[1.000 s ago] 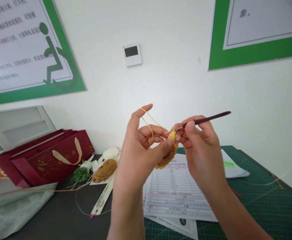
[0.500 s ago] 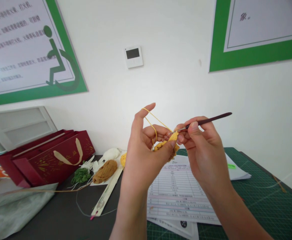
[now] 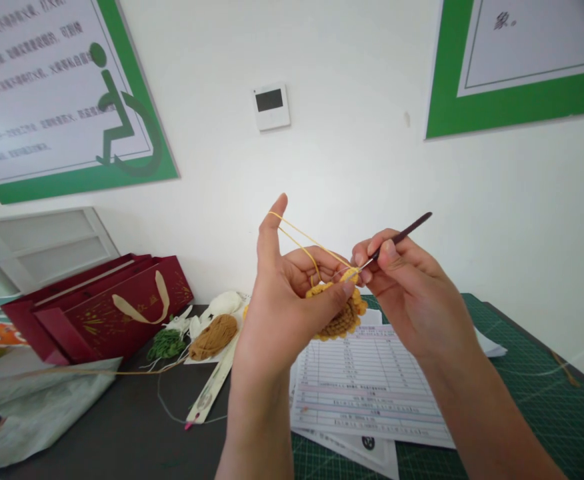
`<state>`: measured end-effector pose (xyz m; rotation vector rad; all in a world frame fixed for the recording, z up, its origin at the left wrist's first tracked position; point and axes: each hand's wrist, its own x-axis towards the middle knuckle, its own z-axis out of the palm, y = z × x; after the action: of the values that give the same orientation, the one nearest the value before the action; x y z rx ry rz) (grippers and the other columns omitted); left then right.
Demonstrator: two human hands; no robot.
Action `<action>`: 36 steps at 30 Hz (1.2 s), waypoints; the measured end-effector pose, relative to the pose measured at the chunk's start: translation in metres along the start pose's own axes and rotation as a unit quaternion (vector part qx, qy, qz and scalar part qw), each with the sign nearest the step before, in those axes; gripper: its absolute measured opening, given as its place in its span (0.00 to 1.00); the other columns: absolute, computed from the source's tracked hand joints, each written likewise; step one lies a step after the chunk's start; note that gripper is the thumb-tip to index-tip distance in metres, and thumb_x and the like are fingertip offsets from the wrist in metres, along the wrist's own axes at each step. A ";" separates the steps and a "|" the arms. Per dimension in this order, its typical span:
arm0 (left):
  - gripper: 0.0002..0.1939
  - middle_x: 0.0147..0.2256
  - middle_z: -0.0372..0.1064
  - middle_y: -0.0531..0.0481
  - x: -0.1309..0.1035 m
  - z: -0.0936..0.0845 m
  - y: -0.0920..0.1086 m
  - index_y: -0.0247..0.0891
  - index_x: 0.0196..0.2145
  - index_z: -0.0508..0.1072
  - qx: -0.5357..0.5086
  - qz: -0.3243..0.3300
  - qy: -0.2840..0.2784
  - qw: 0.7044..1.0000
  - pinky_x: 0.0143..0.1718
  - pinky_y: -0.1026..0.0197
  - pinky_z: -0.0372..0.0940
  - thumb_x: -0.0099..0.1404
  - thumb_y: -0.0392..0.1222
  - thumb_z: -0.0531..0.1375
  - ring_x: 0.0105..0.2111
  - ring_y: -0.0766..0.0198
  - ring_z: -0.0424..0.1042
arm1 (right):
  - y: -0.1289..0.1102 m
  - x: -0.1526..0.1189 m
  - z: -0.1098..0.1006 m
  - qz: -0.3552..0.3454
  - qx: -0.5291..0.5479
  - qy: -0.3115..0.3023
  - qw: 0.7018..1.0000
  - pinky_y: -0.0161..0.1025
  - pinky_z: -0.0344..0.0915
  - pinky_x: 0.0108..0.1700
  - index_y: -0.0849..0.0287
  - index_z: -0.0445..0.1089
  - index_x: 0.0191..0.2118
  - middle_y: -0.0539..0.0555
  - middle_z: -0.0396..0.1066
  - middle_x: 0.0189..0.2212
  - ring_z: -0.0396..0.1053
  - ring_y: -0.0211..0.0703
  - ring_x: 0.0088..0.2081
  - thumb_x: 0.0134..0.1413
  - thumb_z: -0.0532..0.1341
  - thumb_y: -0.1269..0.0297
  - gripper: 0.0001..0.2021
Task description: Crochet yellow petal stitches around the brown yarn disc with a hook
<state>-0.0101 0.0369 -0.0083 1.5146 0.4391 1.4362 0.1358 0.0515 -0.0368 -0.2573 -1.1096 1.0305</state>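
Observation:
Between the thumb and fingers of my left hand is a small yellow and brown crochet piece with a scalloped edge. Yellow yarn loops over my raised left index finger and runs down to the piece. My right hand grips a crochet hook by its dark handle, pen-like. The hook's metal shaft slants down left to the top edge of the piece, by my left thumb tip. Its very tip is hard to make out among the stitches.
Printed sheets lie on a green cutting mat under my hands. To the left are a brown yarn ball, green yarn, white yarn, a pale ruler-like strip, a dark red gift bag and a greyish bag.
The crochet piece has turned so more of its brown face shows. The hook's handle has moved left and tilts more steeply. My left index finger has shifted left and stands straighter.

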 end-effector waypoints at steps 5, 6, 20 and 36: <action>0.62 0.30 0.76 0.56 0.001 -0.003 0.001 0.52 0.73 0.37 0.003 -0.003 -0.021 1.000 0.32 0.60 0.71 0.55 0.26 0.72 0.31 0.62 0.76 | -0.006 0.001 -0.006 0.057 -0.001 -0.044 0.997 0.35 0.63 0.31 0.58 0.72 0.29 0.48 0.67 0.29 0.61 0.35 0.27 0.64 0.63 0.59 0.12; 0.62 0.30 0.76 0.56 0.001 -0.004 0.001 0.52 0.73 0.37 0.003 -0.003 -0.023 1.000 0.33 0.60 0.71 0.55 0.26 0.71 0.31 0.62 0.76 | -0.007 0.001 -0.007 0.058 -0.011 -0.052 0.997 0.35 0.63 0.31 0.58 0.71 0.29 0.49 0.67 0.28 0.60 0.35 0.27 0.64 0.63 0.59 0.12; 0.56 0.29 0.75 0.56 -0.001 -0.007 0.005 0.53 0.71 0.49 0.023 0.006 -0.011 1.000 0.27 0.60 0.71 0.54 0.24 0.72 0.26 0.61 0.76 | 0.000 0.001 -0.004 -0.049 -0.073 -0.084 0.993 0.37 0.70 0.41 0.53 0.73 0.36 0.47 0.77 0.34 0.72 0.37 0.36 0.60 0.69 0.63 0.05; 0.49 0.29 0.77 0.55 0.000 0.000 0.000 0.47 0.69 0.53 0.044 0.049 0.030 0.997 0.34 0.59 0.73 0.57 0.23 0.67 0.29 0.63 0.76 | 0.008 -0.002 0.007 -0.091 -0.084 0.018 0.992 0.36 0.68 0.35 0.54 0.72 0.35 0.47 0.77 0.32 0.69 0.35 0.30 0.60 0.69 0.63 0.05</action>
<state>-0.0100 0.0371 -0.0083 1.5856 0.4753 1.5601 0.1254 0.0521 -0.0398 -0.3035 -1.1662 0.7696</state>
